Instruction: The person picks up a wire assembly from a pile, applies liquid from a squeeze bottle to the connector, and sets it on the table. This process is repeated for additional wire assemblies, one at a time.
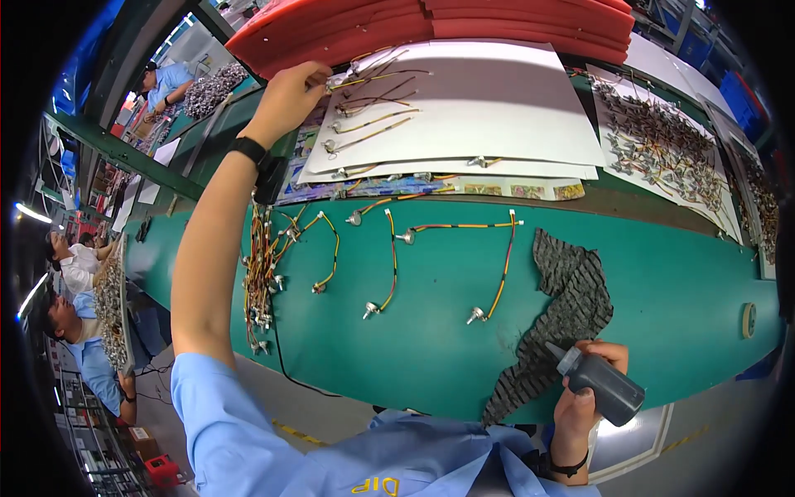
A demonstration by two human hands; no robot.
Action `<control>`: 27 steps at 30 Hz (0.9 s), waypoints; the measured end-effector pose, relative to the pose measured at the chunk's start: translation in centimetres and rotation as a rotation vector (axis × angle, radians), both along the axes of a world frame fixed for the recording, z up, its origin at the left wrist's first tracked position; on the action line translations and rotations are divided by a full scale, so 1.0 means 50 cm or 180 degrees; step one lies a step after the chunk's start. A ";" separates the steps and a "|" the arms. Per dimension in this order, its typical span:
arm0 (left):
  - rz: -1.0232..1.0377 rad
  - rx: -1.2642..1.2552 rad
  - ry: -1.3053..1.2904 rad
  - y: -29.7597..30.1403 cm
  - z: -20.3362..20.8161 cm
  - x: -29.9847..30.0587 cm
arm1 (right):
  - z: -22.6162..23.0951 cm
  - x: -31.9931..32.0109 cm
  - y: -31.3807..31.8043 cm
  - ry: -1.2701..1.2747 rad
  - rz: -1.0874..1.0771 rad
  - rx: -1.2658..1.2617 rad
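Observation:
My left hand [291, 98] reaches to the far left edge of a stack of white sheets [505, 103]. Its fingers are closed at the body of a small potentiometer with yellow and dark wires [362, 81]. More wired potentiometers [331, 146] lie in a row on the top sheet. Near the front edge, my right hand [575, 412] grips a dark squeeze bottle [610, 389], its pointed nozzle tilted up to the left over a crumpled dark striped cloth [571, 286]. Several wired potentiometers [372, 309] are spread on the green tabletop [431, 356], beside a bundle of them [260, 286].
Red foam sheets [513, 25] are stacked at the back. On the right, a white sheet [617, 153] bears a heap of wired parts [662, 149]. A tape roll [749, 320] lies far right. Co-workers sit at the left beside piles of parts [110, 306].

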State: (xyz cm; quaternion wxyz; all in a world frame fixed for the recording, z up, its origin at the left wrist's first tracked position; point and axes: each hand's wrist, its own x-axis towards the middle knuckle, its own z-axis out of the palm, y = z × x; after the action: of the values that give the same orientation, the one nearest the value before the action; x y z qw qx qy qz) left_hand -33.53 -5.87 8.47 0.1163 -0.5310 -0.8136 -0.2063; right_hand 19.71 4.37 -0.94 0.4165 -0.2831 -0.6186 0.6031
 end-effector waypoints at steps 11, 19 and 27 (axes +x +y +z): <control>0.0193 -0.0382 -0.0219 0.102 -0.103 -0.146 | -0.003 -0.011 0.003 -0.0135 -0.0227 -0.0261; 0.0406 -0.1015 0.0056 0.106 -0.105 -0.142 | -0.006 -0.012 0.010 -0.0071 -0.0421 -0.0152; -0.0188 0.0443 0.0191 -0.034 0.039 -0.009 | -0.031 -0.008 0.008 0.0240 -0.0130 -0.0143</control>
State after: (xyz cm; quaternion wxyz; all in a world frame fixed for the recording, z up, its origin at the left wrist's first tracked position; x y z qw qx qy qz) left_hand -34.00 -7.55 10.42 0.1712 -0.5514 -0.7774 -0.2497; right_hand 19.31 4.79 -2.50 0.4453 -0.2821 -0.5828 0.6184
